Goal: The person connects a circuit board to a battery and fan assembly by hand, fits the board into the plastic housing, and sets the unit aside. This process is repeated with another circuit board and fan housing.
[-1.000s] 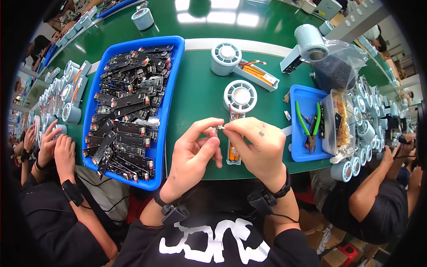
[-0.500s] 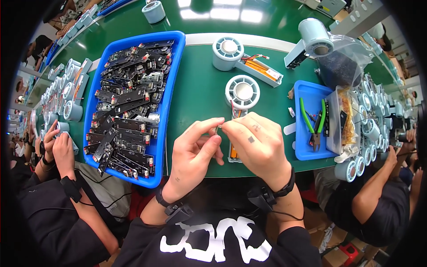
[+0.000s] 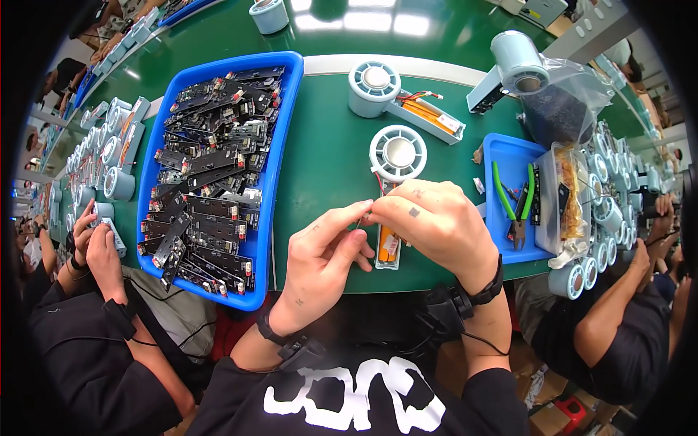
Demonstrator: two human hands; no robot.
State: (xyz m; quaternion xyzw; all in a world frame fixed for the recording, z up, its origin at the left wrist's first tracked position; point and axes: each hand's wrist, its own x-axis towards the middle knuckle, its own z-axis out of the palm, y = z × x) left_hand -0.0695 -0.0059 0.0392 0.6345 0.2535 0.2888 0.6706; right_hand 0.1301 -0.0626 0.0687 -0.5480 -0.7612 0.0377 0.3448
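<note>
My left hand (image 3: 323, 258) and my right hand (image 3: 440, 221) meet fingertip to fingertip over a pale blue handheld fan (image 3: 398, 152). Both are closed in a pinch. What sits between the fingertips is too small and covered to name. The fan lies with its round grille up and its handle toward me. Inside the open handle an orange battery (image 3: 389, 247) shows, and wires run near the grille's lower side. My right hand hides part of the handle. Beyond it lies a second fan (image 3: 374, 87), its handle open on an orange battery (image 3: 429, 115) and loose wires.
At the left, a blue tray (image 3: 270, 182) holds many black circuit boards. A smaller blue tray (image 3: 494, 243) at the right holds green-handled cutters (image 3: 518, 211) and a clear box (image 3: 556, 232). Another fan (image 3: 518, 62) stands behind it. Co-workers sit on both sides, one person's hands (image 3: 102, 243) at the left.
My right hand and wrist have shifted a little right and turned. More of the battery in the near fan's handle now shows. The fingertips still meet.
</note>
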